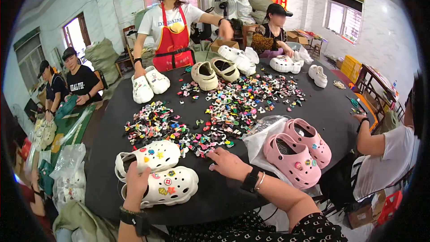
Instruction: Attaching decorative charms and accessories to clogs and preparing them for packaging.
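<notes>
A pair of white clogs with colourful charms lies at the near left: the far clog [156, 155] and the near clog [179, 183]. My left hand [136, 181] is closed around the heel end of the near clog, its fingers partly hidden in the opening. At the near edge of a big heap of small coloured shoe charms [233, 107] is my right hand [228, 163]. Its fingers reach out to the charms, with the thumb apart from them, and no held piece shows. Right of it, pink clogs [295, 154] with charms rest on a clear plastic bag [255, 145].
Across the dark table [112, 130], a person in a red apron [172, 40] touches white clogs [150, 85]. Beige clogs [215, 74] stand beyond the charms. Another person handles a white clog [286, 64] at the back right. Scissors [354, 102] lie near a seated person at right.
</notes>
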Available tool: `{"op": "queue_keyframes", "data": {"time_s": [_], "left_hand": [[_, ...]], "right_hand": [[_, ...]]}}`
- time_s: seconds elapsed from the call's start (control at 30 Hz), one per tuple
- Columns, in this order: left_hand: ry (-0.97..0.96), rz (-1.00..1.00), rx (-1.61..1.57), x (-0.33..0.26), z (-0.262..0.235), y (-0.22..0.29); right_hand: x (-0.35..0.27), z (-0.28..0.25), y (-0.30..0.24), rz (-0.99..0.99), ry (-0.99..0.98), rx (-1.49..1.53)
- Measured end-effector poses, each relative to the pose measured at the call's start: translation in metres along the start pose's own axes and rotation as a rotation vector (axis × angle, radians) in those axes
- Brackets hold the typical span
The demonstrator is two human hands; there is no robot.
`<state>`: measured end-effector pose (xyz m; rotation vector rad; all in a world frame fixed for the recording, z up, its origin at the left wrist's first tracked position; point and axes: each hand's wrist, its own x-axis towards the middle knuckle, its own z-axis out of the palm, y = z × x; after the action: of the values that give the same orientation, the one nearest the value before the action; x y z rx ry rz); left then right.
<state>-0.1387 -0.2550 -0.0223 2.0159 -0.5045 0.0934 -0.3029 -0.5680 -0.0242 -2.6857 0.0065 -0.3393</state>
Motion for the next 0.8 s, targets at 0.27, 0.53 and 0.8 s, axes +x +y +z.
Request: {"op": "queue_keyframes", "data": {"time_s": [0.27,0.53,0.8], "left_hand": [[-0.016,0.009,0.02,-0.005,-0.001,0.03],[-0.013,0.033,0.085,-0.006,-0.003,0.025],[0.001,0.078,0.146,-0.007,-0.004,0.03]], "right_hand": [[0.013,0.021,0.005,-0.137,-0.03,0.012],[0.003,0.015,0.0,-0.126,0.012,0.005],[-0.003,0.004,0.001,-0.039,-0.067,0.118]]}}
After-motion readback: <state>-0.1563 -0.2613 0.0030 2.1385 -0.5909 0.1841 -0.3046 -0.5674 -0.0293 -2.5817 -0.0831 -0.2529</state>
